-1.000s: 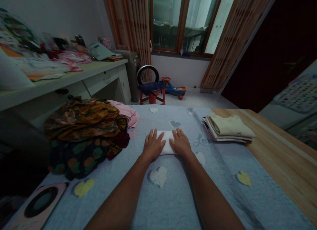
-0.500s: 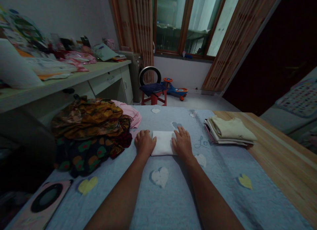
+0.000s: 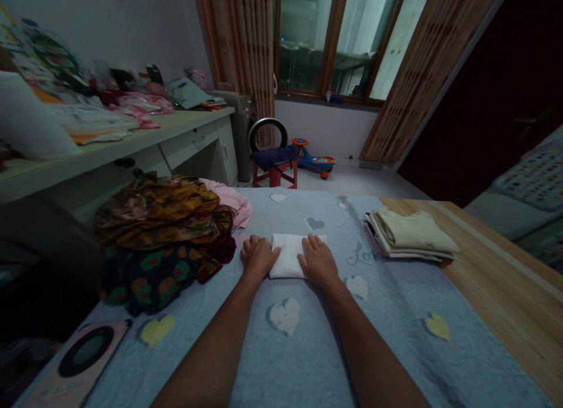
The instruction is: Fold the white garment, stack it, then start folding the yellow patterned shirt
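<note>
We record wood-grain table (image 3: 492,267), mostly covered by blue heart-print blanket (image 3: 285,373). Heap of crumpled patterned garments (image 3: 162,211) lies left, nearer left hand (image 3: 258,255); stack of folded garments (image 3: 413,233) lies right, nearer right hand (image 3: 320,260). Folded white cloth (image 3: 287,258) lies flat on blanket between hands, long axis running left to right. Right hand rests palm down over cloth's right part, fingers extended, clasping nothing. Left hand sits at cloth's left edge, fingers curled; whether it pinches fabric, we cannot tell.
</note>
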### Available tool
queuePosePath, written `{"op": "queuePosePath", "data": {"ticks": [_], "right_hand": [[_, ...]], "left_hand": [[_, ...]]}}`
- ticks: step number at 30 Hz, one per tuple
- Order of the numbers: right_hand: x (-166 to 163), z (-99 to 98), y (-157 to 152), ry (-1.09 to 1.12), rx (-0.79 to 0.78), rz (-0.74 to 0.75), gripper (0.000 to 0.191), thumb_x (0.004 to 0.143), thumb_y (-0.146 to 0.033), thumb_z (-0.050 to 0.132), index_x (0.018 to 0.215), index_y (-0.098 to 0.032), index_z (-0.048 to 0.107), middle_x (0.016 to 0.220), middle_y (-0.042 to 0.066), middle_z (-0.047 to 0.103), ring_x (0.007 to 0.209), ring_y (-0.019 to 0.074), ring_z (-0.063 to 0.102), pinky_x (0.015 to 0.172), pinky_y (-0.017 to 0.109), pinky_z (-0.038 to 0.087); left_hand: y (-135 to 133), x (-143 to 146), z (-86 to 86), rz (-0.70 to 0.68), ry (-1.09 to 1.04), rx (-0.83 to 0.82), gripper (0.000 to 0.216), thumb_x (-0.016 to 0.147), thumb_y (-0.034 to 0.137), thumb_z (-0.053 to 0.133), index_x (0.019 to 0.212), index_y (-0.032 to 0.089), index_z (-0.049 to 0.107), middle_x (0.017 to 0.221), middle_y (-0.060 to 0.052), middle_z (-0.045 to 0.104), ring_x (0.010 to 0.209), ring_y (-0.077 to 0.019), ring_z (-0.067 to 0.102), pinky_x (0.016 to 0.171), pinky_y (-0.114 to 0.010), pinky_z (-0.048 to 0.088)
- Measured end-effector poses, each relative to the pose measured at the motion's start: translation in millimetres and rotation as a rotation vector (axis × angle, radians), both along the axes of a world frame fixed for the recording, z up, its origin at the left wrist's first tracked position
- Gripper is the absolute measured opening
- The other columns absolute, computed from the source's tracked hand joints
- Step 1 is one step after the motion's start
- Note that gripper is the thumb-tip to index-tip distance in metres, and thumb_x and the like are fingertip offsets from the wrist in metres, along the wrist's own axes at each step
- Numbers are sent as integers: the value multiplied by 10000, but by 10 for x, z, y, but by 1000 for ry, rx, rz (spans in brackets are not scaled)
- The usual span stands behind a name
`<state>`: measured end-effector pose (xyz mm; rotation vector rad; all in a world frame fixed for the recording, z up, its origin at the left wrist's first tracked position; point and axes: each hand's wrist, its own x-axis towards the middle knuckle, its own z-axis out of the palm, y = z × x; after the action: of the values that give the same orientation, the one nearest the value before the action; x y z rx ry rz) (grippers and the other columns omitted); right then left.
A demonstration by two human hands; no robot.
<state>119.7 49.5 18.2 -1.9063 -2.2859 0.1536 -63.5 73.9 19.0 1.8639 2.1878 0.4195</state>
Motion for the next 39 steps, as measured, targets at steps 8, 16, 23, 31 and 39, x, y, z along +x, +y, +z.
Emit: {"op": "queuePosePath", "data": {"ticks": [8, 16, 23, 31, 39], "right_hand": [[-27, 9, -13, -15, 5, -11, 554, 957, -368, 454, 1447, -110, 435, 1566, 157, 350, 1448, 304, 282, 1169, 418, 208], [-3, -19, -16, 72, 73, 7, 499, 926, -310, 496, 1394, -135, 495, 1523, 133, 423, 1425, 274, 309, 1167, 417, 220], [-160, 63, -67, 515, 190, 81, 306, 916, -241, 417, 1093, -165, 654, 1066, 104, 650, 991, 210, 583, 920, 327, 451], [-205, 142, 31, 867, 32, 1, 366, 941, -447, 384, 937, -184, 638, 902, 46, 667, 863, 178, 611, 775, 268, 462], [-165, 156, 220, 921, -214, -190, 345, 774, -435, 639, 976, -155, 649, 791, 31, 685, 733, 185, 637, 631, 257, 470]], "left_hand": [[6, 41, -11, -69, -49, 71, 168, 823, 350, 574, 872, 206, 647, 1050, -110, 638, 1053, -290, 567, 899, -369, 429], [54, 58, 24, -86, -375, 126, 67, 811, 256, 579, 776, 211, 544, 722, 0, 612, 721, -182, 603, 662, -271, 393], [47, 158, 3, 1, -1292, 45, 382, 688, 236, 722, 1010, 178, 525, 754, 20, 616, 607, -140, 614, 590, -247, 463], [-67, 327, 117, -32, -1634, -126, 531, 717, 297, 728, 1194, 163, 536, 814, -6, 662, 635, -116, 627, 615, -228, 482], [-77, 321, 87, -111, -1667, -246, 498, 641, 108, 592, 1130, 150, 678, 959, -62, 727, 821, -166, 670, 739, -257, 503]]}}
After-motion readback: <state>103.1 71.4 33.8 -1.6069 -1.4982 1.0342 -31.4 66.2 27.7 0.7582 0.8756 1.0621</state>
